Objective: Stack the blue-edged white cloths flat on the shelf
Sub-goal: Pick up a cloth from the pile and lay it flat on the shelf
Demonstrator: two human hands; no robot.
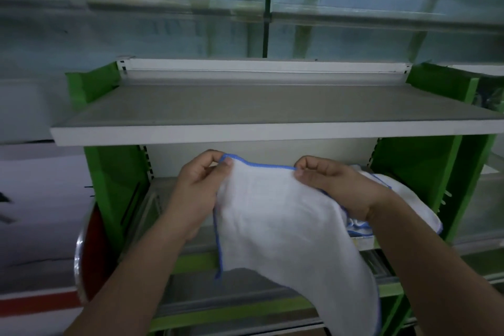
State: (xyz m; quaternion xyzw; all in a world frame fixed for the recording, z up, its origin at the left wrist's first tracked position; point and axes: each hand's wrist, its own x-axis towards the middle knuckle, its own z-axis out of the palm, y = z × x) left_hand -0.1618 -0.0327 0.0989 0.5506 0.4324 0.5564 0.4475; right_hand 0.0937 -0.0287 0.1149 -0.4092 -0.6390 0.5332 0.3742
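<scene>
Your left hand [200,185] and right hand [338,185] each pinch a top corner of the soft white terry cloth with blue stitched edging [286,229], which hangs limp in front of the grey metal shelf [245,109]. It looks light and floppy, so keep hold of those corners. More cloths [403,199] lie heaped behind your right wrist.
</scene>
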